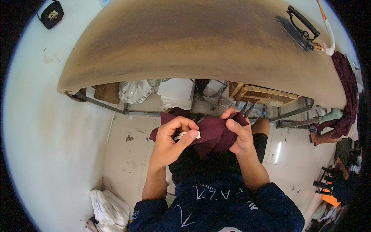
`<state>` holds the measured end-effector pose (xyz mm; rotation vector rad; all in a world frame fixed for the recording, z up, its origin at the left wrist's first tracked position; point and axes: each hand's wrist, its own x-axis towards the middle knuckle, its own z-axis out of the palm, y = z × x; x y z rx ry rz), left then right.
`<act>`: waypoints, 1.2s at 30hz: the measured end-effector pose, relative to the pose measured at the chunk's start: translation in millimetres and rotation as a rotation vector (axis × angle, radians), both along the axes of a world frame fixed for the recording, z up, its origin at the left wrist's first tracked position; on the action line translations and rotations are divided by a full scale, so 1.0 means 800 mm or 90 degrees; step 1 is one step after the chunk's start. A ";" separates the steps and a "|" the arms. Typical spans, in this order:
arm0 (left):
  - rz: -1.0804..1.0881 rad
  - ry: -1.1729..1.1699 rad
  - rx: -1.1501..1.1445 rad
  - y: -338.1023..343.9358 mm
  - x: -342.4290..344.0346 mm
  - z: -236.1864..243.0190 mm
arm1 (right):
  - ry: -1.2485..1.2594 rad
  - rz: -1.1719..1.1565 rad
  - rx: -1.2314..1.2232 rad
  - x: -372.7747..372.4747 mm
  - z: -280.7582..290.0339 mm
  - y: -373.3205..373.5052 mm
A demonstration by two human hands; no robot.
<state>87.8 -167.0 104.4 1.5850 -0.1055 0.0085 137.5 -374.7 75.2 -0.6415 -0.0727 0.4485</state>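
cloth (216,133): middle hidden behind left hand (170,141) and right hand (239,135) | label (188,135): partly covered by thumb, print too small to tell | scissors (247,110): only tips show above cloth | iron (299,29): cord cut off at top edge

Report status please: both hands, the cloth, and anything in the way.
Left hand pinches white label on maroon cloth. Right hand grips cloth, small scissors in it. Nothing in the way; iron far on table.
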 end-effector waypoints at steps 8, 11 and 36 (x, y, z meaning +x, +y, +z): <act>0.137 -0.065 -0.074 -0.019 0.007 -0.004 | -0.233 -0.061 -0.272 0.002 -0.008 -0.028; 0.177 -0.125 0.036 -0.020 0.006 0.001 | -0.281 -0.074 -0.348 0.006 -0.005 -0.034; -0.020 -0.371 0.335 -0.009 0.041 -0.029 | -0.175 -0.038 0.191 0.034 0.015 -0.054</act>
